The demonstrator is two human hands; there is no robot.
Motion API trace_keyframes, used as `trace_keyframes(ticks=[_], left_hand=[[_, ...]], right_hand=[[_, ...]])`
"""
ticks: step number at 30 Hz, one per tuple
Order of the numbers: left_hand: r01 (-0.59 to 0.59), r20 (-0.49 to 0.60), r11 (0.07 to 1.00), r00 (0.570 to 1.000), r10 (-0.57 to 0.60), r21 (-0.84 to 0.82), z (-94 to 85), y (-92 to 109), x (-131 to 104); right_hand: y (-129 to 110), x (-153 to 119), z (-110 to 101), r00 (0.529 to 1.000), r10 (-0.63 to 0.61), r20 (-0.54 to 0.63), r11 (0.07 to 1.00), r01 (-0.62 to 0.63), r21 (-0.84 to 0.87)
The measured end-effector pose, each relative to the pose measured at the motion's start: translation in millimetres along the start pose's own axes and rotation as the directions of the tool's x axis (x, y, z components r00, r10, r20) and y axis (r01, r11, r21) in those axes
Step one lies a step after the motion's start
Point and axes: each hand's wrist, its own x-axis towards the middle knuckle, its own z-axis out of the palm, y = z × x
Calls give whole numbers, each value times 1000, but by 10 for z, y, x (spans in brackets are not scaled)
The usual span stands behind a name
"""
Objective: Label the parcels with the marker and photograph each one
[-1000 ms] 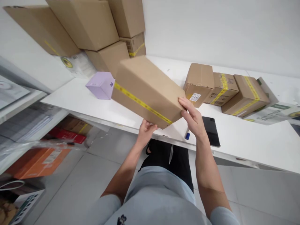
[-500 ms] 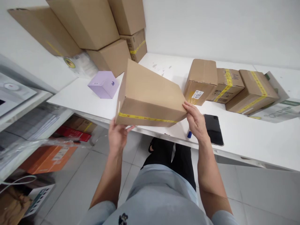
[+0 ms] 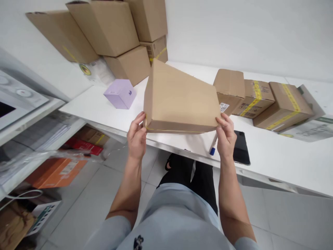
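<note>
A brown cardboard box (image 3: 183, 97) is held tilted over the front part of the white table (image 3: 275, 152). My left hand (image 3: 137, 137) grips its near left corner, thumb and fingers closed on the edge. At the near right corner, my right hand (image 3: 225, 135) pinches the box in the same way. A strip of yellow tape shows along the box's lower near edge. Beside my right hand lie a blue-capped marker (image 3: 212, 149) and a black tablet (image 3: 241, 147), partly covered by the hand. The box's underside is hidden.
Left of the held box stands a small purple box (image 3: 120, 93). Large cartons (image 3: 114, 31) are stacked at the back left. Several taped boxes (image 3: 257, 97) line the right rear. A shelf unit (image 3: 75, 130) with an orange box (image 3: 58, 173) stands at the left.
The held box has turned so its top faces me more and its taped side is mostly out of sight. It has shifted slightly right, with both hands still on it.
</note>
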Motion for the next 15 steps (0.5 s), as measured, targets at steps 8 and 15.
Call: trace_keyframes(ticks=[8, 15], left_hand=[[190, -58, 981, 980, -192, -40, -89, -413, 85], [171, -22, 973, 985, -169, 154, -263, -397, 90]], right_hand=[[114, -240, 103, 994, 109, 26, 977, -112, 183], [-12, -522, -17, 969, 245, 14, 947, -243, 209]])
